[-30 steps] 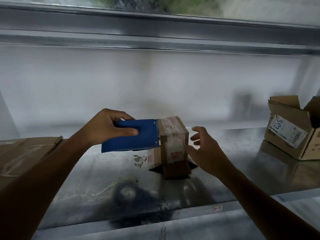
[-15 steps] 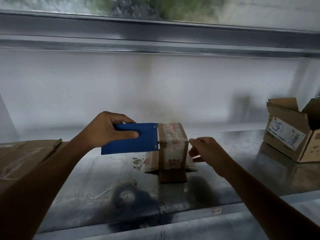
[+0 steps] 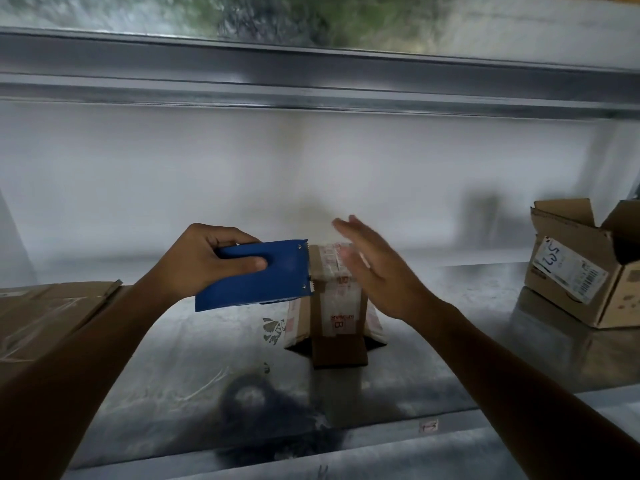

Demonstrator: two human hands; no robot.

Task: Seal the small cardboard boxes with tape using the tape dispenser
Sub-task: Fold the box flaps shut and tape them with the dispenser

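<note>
1. Brown and flat, a cardboard sheet [image 3: 45, 306] lay at the far left on the shiny grey metal table [image 3: 166, 358].
2. The left hand [image 3: 204, 261] gripped the flat blue tape dispenser [image 3: 256, 275]. The thumb lay across the near side and the fingers curled over the top edge.
3. The dispenser was held up off the table. Its toothed end pointed right and sat just at the top left edge of the small brown cardboard box [image 3: 337, 313]. I could not tell if the teeth touched it.
4. A dark smudge [image 3: 263, 410] marked the table near the front edge, below the dispenser.
5. The small box stood upright in the middle of the table, between the two hands. Clear tape with red print [image 3: 329, 258] ran over its top and down its front. Its bottom flaps were spread out on the table.
6. The right hand [image 3: 377, 271] was loose and flat, with straight fingers, and it held nothing. It looked blurry. It covered the top right part of the small box, and I could not tell if it touched the box.
7. A big open brown cardboard box [image 3: 620, 299] sat at the far right, well apart from the small one. It had a white label [image 3: 568, 271] on its front.
8. A white wall [image 3: 207, 168] stood behind the table, with a grey metal rail [image 3: 311, 74] above it.
</note>
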